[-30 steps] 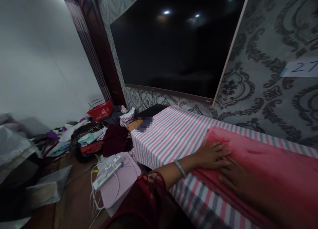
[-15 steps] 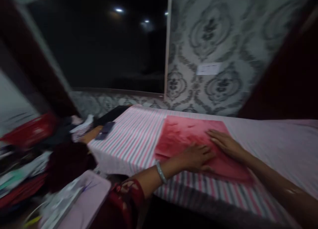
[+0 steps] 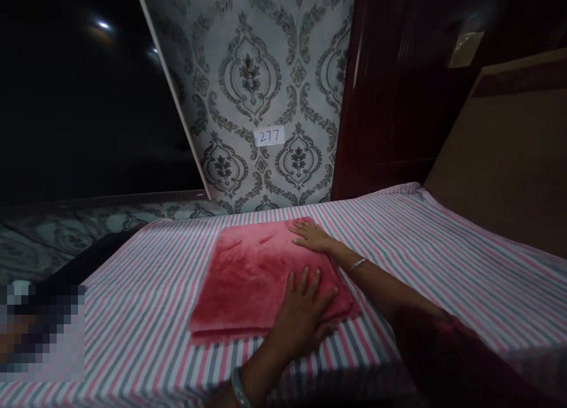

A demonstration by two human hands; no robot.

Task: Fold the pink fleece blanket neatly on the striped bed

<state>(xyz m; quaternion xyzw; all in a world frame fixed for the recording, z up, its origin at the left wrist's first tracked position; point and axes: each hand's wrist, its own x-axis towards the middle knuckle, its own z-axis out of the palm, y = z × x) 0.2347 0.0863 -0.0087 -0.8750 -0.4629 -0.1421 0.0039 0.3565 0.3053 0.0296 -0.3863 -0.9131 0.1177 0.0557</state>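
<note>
A folded, plush pink-red blanket (image 3: 248, 278) lies flat on a striped cloth (image 3: 146, 313). Its layers show along the front edge. My left hand (image 3: 303, 304) rests on the front right part of the blanket, fingers spread and pointing away from me. Farther back, my right hand (image 3: 312, 237) lies flat near the blanket's back right corner, its fingers stretched to the left. Neither hand grips the fabric.
The striped cloth covers a table-like surface against a patterned wall (image 3: 250, 77) with a paper label (image 3: 269, 136) reading 277. A large dark screen (image 3: 88, 113) hangs at left. A brown panel (image 3: 509, 160) stands at right, beside dark red woodwork (image 3: 390, 101).
The view has swung right, bringing the brown panel into sight. The blanket's right side looks squarer, and its right front part no longer stretches out. Both hands remain spread on it.
</note>
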